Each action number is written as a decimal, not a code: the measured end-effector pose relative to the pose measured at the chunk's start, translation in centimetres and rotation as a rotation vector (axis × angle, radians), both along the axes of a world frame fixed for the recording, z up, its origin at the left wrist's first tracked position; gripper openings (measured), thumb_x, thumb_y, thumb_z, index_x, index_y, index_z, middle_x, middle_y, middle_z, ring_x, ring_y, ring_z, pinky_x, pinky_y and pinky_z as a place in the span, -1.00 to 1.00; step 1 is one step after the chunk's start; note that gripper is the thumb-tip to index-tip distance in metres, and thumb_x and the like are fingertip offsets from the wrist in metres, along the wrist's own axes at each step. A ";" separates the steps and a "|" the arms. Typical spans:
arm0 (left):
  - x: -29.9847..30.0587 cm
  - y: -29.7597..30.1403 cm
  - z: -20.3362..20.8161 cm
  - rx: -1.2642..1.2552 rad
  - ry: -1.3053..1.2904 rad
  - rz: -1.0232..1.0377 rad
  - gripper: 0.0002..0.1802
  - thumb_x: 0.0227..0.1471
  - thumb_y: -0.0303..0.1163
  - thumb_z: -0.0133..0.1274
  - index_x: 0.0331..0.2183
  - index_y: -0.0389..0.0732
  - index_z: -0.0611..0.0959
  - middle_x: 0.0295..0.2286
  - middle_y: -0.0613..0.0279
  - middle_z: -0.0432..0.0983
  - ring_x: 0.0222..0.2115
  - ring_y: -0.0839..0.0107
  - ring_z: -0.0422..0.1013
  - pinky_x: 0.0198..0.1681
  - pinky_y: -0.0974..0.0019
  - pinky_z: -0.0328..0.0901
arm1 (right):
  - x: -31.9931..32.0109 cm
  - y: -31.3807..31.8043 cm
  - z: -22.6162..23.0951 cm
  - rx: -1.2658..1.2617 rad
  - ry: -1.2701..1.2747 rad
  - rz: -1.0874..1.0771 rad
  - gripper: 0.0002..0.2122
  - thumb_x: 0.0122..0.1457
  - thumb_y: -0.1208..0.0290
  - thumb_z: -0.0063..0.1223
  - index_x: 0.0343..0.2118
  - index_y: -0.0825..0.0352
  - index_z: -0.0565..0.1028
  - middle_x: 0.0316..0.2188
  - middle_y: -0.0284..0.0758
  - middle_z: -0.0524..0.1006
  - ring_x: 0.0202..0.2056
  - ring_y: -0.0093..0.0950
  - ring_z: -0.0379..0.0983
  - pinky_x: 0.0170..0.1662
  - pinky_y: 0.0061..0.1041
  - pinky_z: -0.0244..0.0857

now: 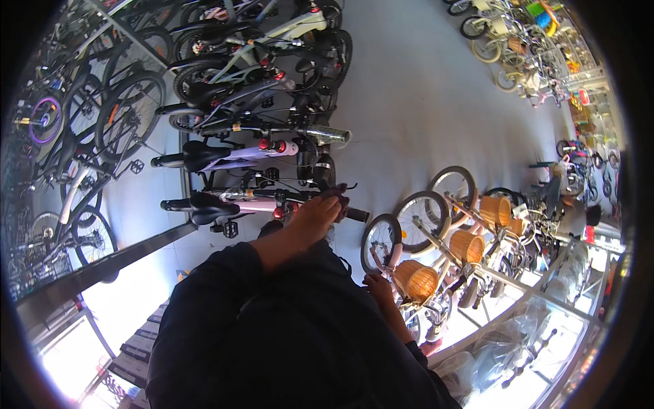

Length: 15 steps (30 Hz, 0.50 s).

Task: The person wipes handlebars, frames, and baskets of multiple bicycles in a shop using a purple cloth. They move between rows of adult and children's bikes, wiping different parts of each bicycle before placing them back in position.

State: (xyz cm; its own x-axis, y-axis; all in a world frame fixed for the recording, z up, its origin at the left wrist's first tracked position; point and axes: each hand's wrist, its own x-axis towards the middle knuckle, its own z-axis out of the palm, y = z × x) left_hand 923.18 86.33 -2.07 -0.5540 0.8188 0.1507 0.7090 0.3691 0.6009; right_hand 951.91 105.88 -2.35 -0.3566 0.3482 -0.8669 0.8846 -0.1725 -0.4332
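My left hand (315, 217) reaches across to the handlebar of a pink bicycle (255, 206) and is closed on a crumpled dark cloth (338, 197). The cloth lies against the bar beside a black grip (357, 215). Red clamps show on the pink frame, and its black saddle (208, 208) points left. My right hand (379, 287) hangs low on the right, close to the front wheel of a bicycle with a wicker basket (416, 281). Its fingers look bent but are small and dark, and I cannot make out anything in them.
A lilac bicycle (238, 155) stands just beyond the pink one, with several more bicycles packed behind it. At right stand several basket bicycles (467, 245). A dark rail (102, 262) runs along the lower left. Grey floor (409, 88) lies between the rows.
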 end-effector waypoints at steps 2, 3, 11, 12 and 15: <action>-0.9 -3.7 1.0 -0.050 -0.051 0.007 -0.57 0.04 -0.50 0.07 0.01 -0.23 0.57 0.03 0.06 0.48 -0.11 0.02 0.49 -0.08 0.07 0.41 | 0.9 0.7 -0.8 -0.010 0.001 -0.020 -0.74 0.28 0.30 0.10 -0.14 0.41 0.58 -0.36 -0.31 0.59 -0.40 -0.47 0.58 -0.39 -0.48 0.45; -1.2 -5.7 1.3 -0.016 -0.060 0.064 -0.58 0.04 -0.53 0.05 0.00 -0.24 0.58 0.00 0.04 0.50 -0.10 0.00 0.49 -0.07 0.06 0.40 | 1.8 0.9 -1.7 -0.011 0.019 -0.052 -0.76 0.28 0.31 0.08 -0.17 0.40 0.58 -0.37 -0.33 0.58 -0.42 -0.47 0.58 -0.40 -0.48 0.44; 1.5 -11.8 -10.3 -0.062 -0.168 0.772 -0.62 0.14 -0.46 0.08 0.01 -0.26 0.55 -0.02 -0.11 0.52 -0.05 -0.17 0.46 0.04 -0.05 0.37 | 1.4 1.4 0.3 0.054 -0.096 0.144 -0.71 0.25 0.29 0.10 -0.11 0.42 0.58 -0.36 -0.31 0.59 -0.40 -0.44 0.59 -0.38 -0.45 0.45; 2.5 -10.5 -10.4 -0.080 -0.220 0.660 -0.61 0.16 -0.41 0.09 0.03 -0.24 0.55 -0.01 -0.10 0.52 -0.04 -0.19 0.46 0.03 -0.06 0.38 | 0.8 1.4 0.6 0.063 -0.100 0.193 -0.71 0.25 0.29 0.10 -0.11 0.42 0.58 -0.36 -0.31 0.59 -0.41 -0.43 0.59 -0.39 -0.45 0.45; 4.1 -8.8 -10.0 0.046 -0.206 0.790 -0.57 0.12 -0.49 0.08 0.05 -0.31 0.52 -0.02 -0.20 0.51 -0.02 -0.22 0.44 0.06 -0.06 0.37 | -0.4 1.3 0.6 0.077 -0.111 0.317 -0.73 0.26 0.29 0.10 -0.14 0.41 0.57 -0.36 -0.30 0.59 -0.42 -0.41 0.59 -0.39 -0.44 0.45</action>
